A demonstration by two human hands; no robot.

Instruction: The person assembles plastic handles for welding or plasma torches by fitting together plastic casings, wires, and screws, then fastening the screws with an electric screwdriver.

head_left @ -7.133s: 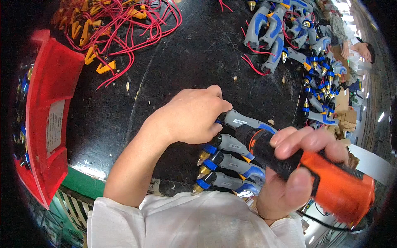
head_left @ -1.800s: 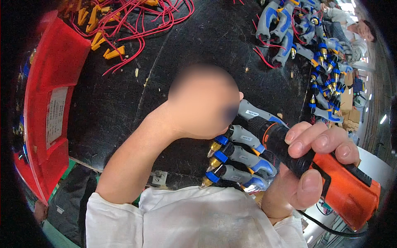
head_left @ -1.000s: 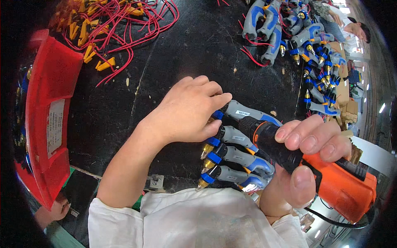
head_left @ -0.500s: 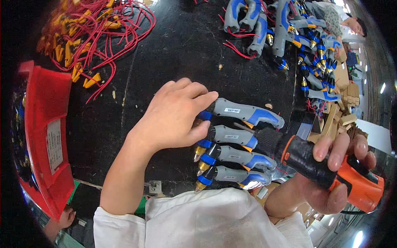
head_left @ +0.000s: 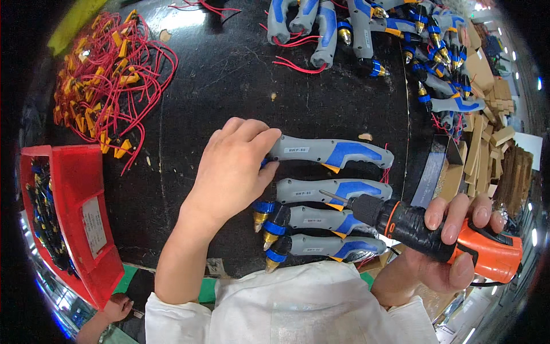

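Note:
My left hand (head_left: 232, 166) is closed around the blue-collared front end of a grey and blue torch (head_left: 298, 150), the farthest of several lying side by side on the black table. Its tip is hidden under my fingers. Nearer to me lie a second torch (head_left: 309, 192), a third torch (head_left: 315, 219) and the nearest torch (head_left: 312, 246), their brass nozzles pointing left. An orange and black electric screwdriver (head_left: 421, 229) is gripped in my right hand (head_left: 458, 235). Its bit appears over the second torch's handle; whether it touches cannot be told.
At the left a red bin (head_left: 94, 212) holds dark parts. Behind it lies a tangle of red wires with yellow pieces (head_left: 109, 86). More torches (head_left: 326, 34) are piled at the far right, beside cardboard pieces (head_left: 478, 143). Another person's hand (head_left: 117, 307) shows at lower left.
The view has shifted, so the bin and wires sit differently. The farthest torch, in my left hand, now lies farther apart from the second one. My right hand still holds the screwdriver.

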